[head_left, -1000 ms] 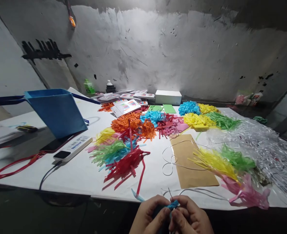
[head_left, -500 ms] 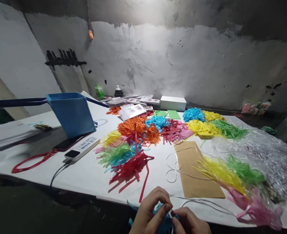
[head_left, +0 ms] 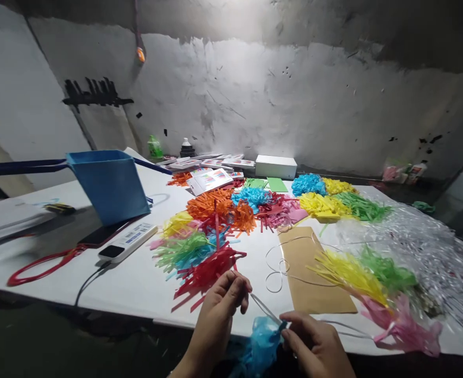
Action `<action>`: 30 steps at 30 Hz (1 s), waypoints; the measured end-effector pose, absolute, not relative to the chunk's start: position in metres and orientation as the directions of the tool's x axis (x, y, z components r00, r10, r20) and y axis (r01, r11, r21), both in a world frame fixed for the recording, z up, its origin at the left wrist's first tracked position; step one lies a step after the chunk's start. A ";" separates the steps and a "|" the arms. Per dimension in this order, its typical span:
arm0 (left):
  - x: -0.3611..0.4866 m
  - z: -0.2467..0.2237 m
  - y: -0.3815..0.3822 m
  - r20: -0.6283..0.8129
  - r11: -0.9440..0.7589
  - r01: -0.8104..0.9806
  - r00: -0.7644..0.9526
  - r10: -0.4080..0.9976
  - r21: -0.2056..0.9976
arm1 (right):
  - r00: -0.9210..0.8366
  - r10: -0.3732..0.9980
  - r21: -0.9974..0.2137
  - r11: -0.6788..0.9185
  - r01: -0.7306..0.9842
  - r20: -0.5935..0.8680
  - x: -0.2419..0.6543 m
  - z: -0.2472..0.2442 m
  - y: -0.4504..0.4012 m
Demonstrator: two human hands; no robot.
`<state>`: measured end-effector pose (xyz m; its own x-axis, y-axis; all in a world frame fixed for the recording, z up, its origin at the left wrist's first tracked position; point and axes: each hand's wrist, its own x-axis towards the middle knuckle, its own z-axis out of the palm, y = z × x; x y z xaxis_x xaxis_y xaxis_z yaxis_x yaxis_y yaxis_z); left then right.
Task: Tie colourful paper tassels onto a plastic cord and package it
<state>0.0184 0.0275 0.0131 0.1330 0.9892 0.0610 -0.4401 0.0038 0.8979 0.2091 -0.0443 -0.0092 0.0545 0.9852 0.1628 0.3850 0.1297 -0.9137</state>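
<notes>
A rough grey wall (head_left: 255,94) fills the back of the room, bare plaster under a bright patch of light. Across the front runs the white-covered table (head_left: 129,283), and it's crowded: a silvery heap of strips (head_left: 424,252) sprawls at the right, a blue bin (head_left: 109,189) stands at the left, and a brown sheet (head_left: 310,302) lies flat near the middle, with bright fringed bundles either side.

Now to the near edge! The left hand (head_left: 225,302) is up, thumb and fingers pinched tight on a white cord (head_left: 266,308); the right hand (head_left: 314,336), lower, grips the top of a blue tassel (head_left: 265,336), which hangs just at the table's front edge, between the two hands.

Here's the danger: the cord looks thin beside that soft bundle, so too hard a tug could tear the tassel's top or slip it from the right fingers. And the loose loops of cord (head_left: 282,261) near the brown sheet could snag or knot if dragged.
</notes>
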 end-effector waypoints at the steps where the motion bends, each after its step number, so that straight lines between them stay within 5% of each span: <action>1: 0.020 0.015 0.029 0.056 0.013 -0.451 0.139 0.989 0.892 | 0.054 0.986 -0.907 0.122 0.404 0.157 0.211 -0.008 -0.044; 22: 0.034 0.036 0.033 0.167 -0.068 -0.348 0.262 0.950 0.935 | 0.071 0.967 -0.889 0.196 0.415 0.246 0.202 0.001 -0.049; 30: 0.036 0.041 0.022 0.112 -0.049 -0.210 0.300 0.947 0.976 | 0.005 0.895 -0.766 0.380 0.519 0.447 0.171 0.002 -0.033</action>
